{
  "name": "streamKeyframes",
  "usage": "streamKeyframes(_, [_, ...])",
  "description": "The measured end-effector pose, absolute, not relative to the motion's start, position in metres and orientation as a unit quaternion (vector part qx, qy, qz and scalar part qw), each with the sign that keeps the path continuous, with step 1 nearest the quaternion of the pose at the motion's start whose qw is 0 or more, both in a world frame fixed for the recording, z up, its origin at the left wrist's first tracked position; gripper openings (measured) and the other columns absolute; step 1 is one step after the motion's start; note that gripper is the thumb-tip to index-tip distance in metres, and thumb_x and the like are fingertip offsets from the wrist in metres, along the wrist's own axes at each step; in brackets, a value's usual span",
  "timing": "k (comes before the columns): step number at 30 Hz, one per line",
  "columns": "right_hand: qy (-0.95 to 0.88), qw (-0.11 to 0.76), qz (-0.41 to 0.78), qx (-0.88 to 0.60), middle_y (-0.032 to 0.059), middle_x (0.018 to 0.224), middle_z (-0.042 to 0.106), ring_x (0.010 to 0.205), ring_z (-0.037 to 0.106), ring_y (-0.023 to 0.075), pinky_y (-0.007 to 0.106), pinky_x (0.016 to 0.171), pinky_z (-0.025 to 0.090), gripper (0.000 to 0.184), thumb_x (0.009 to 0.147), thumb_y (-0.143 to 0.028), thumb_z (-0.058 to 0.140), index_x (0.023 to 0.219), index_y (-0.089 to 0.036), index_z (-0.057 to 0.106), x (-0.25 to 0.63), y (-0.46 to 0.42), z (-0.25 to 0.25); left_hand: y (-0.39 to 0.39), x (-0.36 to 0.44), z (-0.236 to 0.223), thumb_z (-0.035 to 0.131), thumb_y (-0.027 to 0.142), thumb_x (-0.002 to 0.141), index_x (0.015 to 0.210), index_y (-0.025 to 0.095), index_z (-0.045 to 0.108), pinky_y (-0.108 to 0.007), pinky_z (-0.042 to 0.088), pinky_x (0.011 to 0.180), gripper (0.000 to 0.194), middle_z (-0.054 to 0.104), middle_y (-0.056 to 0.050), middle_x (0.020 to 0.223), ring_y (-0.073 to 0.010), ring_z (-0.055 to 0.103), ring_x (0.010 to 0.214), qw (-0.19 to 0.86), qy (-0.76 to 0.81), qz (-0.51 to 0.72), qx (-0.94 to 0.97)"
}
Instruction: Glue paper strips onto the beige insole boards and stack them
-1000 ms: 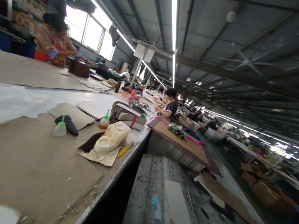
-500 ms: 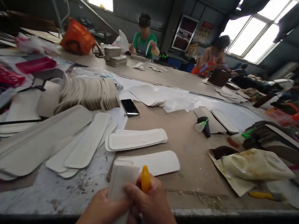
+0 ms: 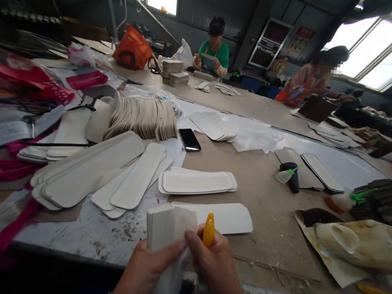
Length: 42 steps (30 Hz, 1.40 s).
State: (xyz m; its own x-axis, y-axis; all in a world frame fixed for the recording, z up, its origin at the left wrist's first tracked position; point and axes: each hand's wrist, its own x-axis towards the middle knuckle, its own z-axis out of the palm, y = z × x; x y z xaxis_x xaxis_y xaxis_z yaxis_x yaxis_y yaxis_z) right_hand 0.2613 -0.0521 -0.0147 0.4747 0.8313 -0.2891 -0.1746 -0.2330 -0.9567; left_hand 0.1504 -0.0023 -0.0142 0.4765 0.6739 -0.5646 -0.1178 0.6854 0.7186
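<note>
My left hand (image 3: 149, 269) is wrapped round a stack of long pale strips (image 3: 160, 229), held upright at the table's front edge. A thin whitish sheet lies over the stack's right side. My right hand (image 3: 217, 267) grips a brush (image 3: 209, 229) by its yellow handle, whose end points up. Its pale bristles hang below the fist, partly hidden. The right thumb presses on the sheet beside the left thumb. Just behind the hands lies a white rounded panel (image 3: 231, 218), and beyond it a small pile of similar panels (image 3: 196, 183).
More panels (image 3: 90, 171) fan out at left, near a long row of pale pieces (image 3: 144, 116). A phone (image 3: 189, 140) lies mid-table. To the right are a dark-handled tool (image 3: 291, 177) and a stained yellowish container (image 3: 357, 243). Two people work across the table.
The view has swung left, so the table's things sit further right. Both hands keep their holds; the sheet now spreads wider over the strips, and the brush's bristles show below my right fist.
</note>
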Motion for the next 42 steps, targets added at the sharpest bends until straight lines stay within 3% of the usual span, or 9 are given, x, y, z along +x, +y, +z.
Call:
streamKeyframes(2, [-0.235,0.574,0.412,-0.667,-0.008,0.045,0.043,0.038,0.035,0.0062,0.02,0.039,0.033,0.042,0.065,-0.056,0.069,0.064,-0.017,0.052,0.264,-0.052,-0.016,-0.004,0.15,-0.019,0.085,0.038,0.051,0.091,0.01,0.07,-0.028,0.049,0.059,0.051,0.072,-0.009,0.073,-0.021,0.064,0.065,0.796,0.466,0.248,0.296])
streamKeyframes(4, [-0.211,0.593,0.402,-0.665,-0.0053,0.052,0.049,0.045,0.043,0.0086,0.021,0.044,0.038,0.042,0.064,-0.055,0.071,0.069,-0.016,0.055,0.27,-0.054,-0.018,-0.005,0.146,-0.023,0.084,0.039,0.053,0.092,0.01,0.068,-0.029,0.049,0.06,0.051,0.073,-0.01,0.076,-0.0219,0.064,0.066,0.798,0.471,0.233,0.296])
streamKeyframes(9, [-0.155,0.625,0.445,-0.622,-0.0049,0.064,0.051,0.054,0.047,0.0101,0.021,0.05,0.04,0.04,0.064,-0.049,0.074,0.079,-0.02,0.05,0.299,-0.059,-0.004,0.007,0.125,-0.03,0.079,0.04,0.06,0.08,0.013,0.063,-0.023,0.04,0.053,0.038,0.061,0.0,0.055,-0.0124,0.052,0.054,0.763,0.499,0.228,0.343])
streamKeyframes(12, [-0.261,0.504,0.488,-0.663,-0.0065,0.056,0.043,0.048,0.039,0.0088,0.021,0.047,0.034,0.032,0.072,-0.048,0.063,0.075,-0.02,0.049,0.32,-0.052,0.007,0.025,0.117,-0.032,0.076,0.042,0.061,0.09,0.014,0.059,-0.021,0.035,0.049,0.044,0.053,0.005,0.049,-0.0103,0.046,0.05,0.732,0.537,0.237,0.347])
streamKeyframes(17, [-0.509,0.18,0.412,-0.734,-0.0053,0.055,0.04,0.053,0.035,0.0092,0.023,0.051,0.027,0.022,0.079,-0.029,0.051,0.059,-0.018,0.049,0.335,-0.02,0.008,0.05,0.128,-0.03,0.072,0.045,0.056,0.097,0.011,0.055,-0.021,0.034,0.047,0.056,0.053,0.004,0.046,-0.0109,0.044,0.046,0.73,0.531,0.187,0.387])
streamKeyframes(20, [-0.541,0.095,0.424,-0.72,-0.0053,0.056,0.044,0.053,0.038,0.009,0.022,0.051,0.026,0.02,0.08,-0.028,0.051,0.066,-0.016,0.058,0.333,0.0,0.006,0.059,0.138,-0.03,0.073,0.045,0.054,0.09,0.011,0.057,-0.022,0.032,0.044,0.052,0.055,0.002,0.045,-0.0114,0.045,0.044,0.732,0.526,0.154,0.405])
streamKeyframes(28, [-0.578,-0.04,0.368,-0.727,0.0036,0.07,0.064,0.06,0.051,0.0132,0.023,0.052,0.028,0.024,0.083,-0.034,0.057,0.085,-0.013,0.069,0.325,0.03,0.004,0.076,0.149,-0.039,0.069,0.032,0.06,0.062,0.015,0.059,-0.022,0.029,0.039,0.02,0.055,-0.002,0.041,-0.0108,0.043,0.036,0.73,0.52,0.077,0.437])
streamKeyframes(37, [-0.63,-0.084,0.31,-0.707,0.0128,0.087,0.072,0.076,0.064,0.0224,0.026,0.055,0.033,0.028,0.085,-0.034,0.053,0.091,-0.013,0.07,0.324,0.033,-0.001,0.078,0.153,-0.033,0.069,0.036,0.058,0.045,0.018,0.052,-0.022,0.031,0.042,0.028,0.056,-0.004,0.04,-0.0117,0.045,0.038,0.714,0.53,0.053,0.455])
streamKeyframes(42, [-0.642,-0.085,0.29,-0.704,0.0132,0.088,0.072,0.077,0.065,0.0235,0.026,0.057,0.036,0.029,0.085,-0.035,0.054,0.092,-0.014,0.07,0.317,0.032,-0.002,0.077,0.16,-0.036,0.069,0.036,0.058,0.049,0.016,0.06,-0.023,0.028,0.04,0.024,0.054,-0.004,0.035,-0.0125,0.041,0.034,0.684,0.544,0.041,0.485])
